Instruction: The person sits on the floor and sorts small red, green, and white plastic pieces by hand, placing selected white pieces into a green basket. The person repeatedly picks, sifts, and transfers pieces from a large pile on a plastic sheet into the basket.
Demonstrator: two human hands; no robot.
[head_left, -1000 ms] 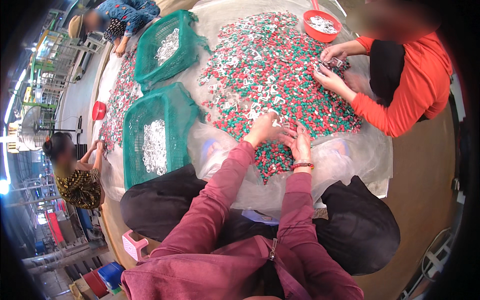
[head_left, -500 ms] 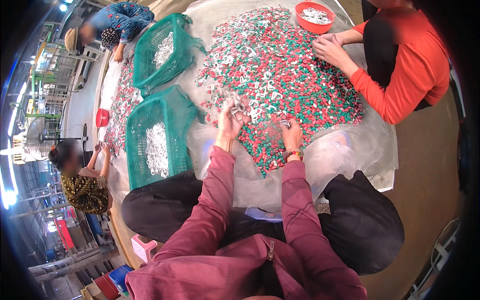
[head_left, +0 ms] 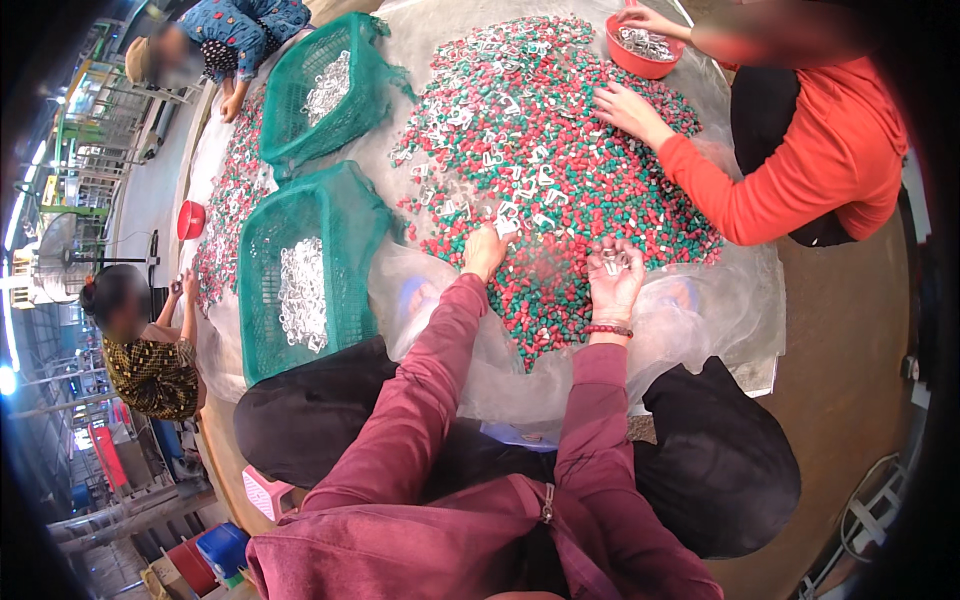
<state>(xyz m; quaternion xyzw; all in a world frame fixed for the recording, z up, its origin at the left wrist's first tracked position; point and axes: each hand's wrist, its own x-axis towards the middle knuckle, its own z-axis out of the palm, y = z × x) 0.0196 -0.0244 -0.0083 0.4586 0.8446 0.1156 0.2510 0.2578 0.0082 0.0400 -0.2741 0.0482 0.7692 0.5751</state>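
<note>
A wide heap of small red and green plastic pieces [head_left: 560, 200] lies before me, with loose white plastic clips [head_left: 490, 158] scattered through it. My left hand [head_left: 485, 252] is turned back-up over the near part of the heap, its fingers closed at a white clip [head_left: 508, 216]. To its right, my right hand [head_left: 614, 288] is palm up, fingers curled around a few white clips [head_left: 613, 263] in the palm. The left fingertips are partly hidden.
Two green mesh-lined baskets [head_left: 252, 300] with white clips [head_left: 302, 295] stand at left. A person in an orange top [head_left: 760, 190] works at right by a red bowl [head_left: 640, 66]. Two other people sit far left near a small red bowl [head_left: 191, 220]. Sheer plastic sheeting [head_left: 730, 310] lies under the heap.
My left hand has turned over and moved slightly right and down onto the heap. My right hand has turned palm up and shifted right. The neighbour's hands moved apart, one to the red bowl.
</note>
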